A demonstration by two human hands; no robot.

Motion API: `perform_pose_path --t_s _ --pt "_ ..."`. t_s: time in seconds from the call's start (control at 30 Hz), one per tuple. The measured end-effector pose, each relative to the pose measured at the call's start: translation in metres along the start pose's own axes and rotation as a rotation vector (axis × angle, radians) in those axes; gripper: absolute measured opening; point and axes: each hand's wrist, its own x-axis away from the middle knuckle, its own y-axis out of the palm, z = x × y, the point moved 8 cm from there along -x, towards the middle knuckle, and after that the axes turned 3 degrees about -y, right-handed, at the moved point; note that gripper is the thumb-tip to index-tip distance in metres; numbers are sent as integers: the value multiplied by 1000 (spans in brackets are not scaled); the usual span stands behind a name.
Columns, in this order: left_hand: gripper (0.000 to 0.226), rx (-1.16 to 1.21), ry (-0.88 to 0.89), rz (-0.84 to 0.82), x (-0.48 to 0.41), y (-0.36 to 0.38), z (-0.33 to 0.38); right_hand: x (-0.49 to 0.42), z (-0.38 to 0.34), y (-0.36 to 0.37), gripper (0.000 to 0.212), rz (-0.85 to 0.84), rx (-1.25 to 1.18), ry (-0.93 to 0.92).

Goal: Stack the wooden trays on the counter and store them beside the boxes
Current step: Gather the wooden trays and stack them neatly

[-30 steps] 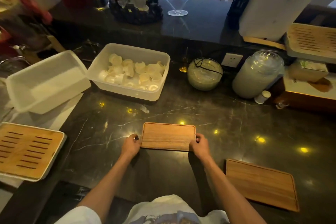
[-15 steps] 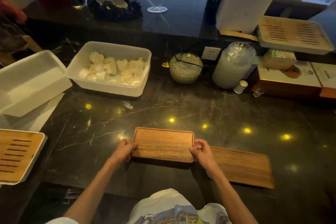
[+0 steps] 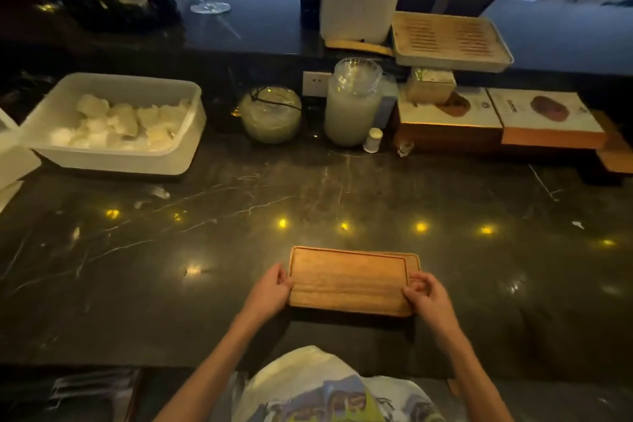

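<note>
The upper tray had shifted rightward onto the lower tray, seemingly resting there. The left hand and right hand gripped its short ends, long axis nine-to-three. The boxes lay at one o'clock, nearer the right hand.

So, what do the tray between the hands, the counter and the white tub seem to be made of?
Tray: wood, it seems, matte finish; warm brown with lengthwise grain. Counter: probably polished dark stone, marble-like; pale veins, sharp lamp reflections. Tub: likely plastic, milky white; thin walls, rounded corners.
</note>
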Motion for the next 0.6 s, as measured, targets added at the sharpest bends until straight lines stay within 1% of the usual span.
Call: perform_pose_path --t_s 0.07,0.2,0.27,0.37,0.6 --pt "12 -83 11 -10 -1 19 8 -6 9 -17 32 29 -2 14" --pt "15 -193 71 58 -8 33 25 -26 14 -35 31 96 14 -10" --pt "19 -241 75 83 -14 37 27 -36 16 -36 32 95 38 -19" --pt "16 -355 69 105 -24 39 26 -49 15 -33 31 74 78 -13" --pt "16 -505 151 145 -31 38 33 -58 16 -30 30 74 145 -17"
